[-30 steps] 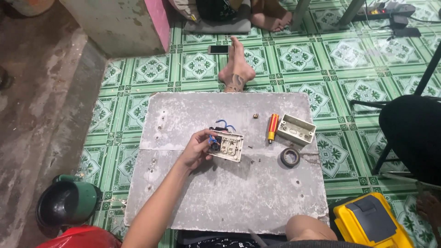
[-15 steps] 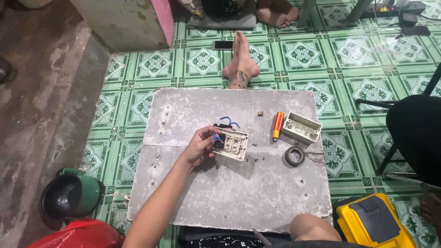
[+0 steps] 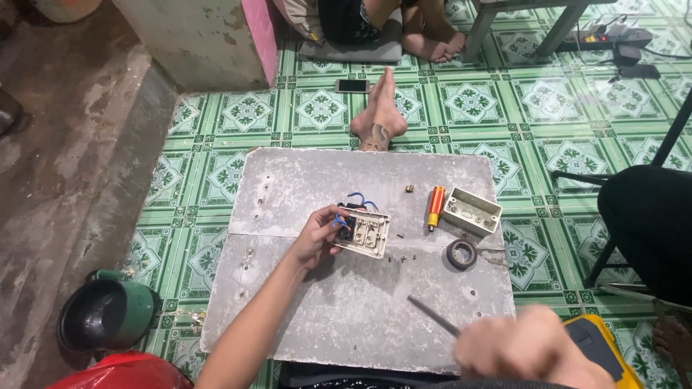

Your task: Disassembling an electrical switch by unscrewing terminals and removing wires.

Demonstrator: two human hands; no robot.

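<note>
Left hand (image 3: 317, 238) gripping the wired edge of a cream switch plate (image 3: 364, 234) mid-surface (image 3: 303, 317); right hand (image 3: 522, 349), blurred, closed on a thin dark tool (image 3: 432, 315); beyond lie a red-yellow screwdriver (image 3: 435, 207), cream back box (image 3: 471, 211), black tape roll (image 3: 461, 253).

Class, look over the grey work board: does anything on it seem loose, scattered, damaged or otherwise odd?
Yes. Small screws lie scattered loose on the board, beside the switch plate that the left hand holds. Blue wires stick out bare behind the plate. The board's surface is pitted with holes and split by a seam.
</note>
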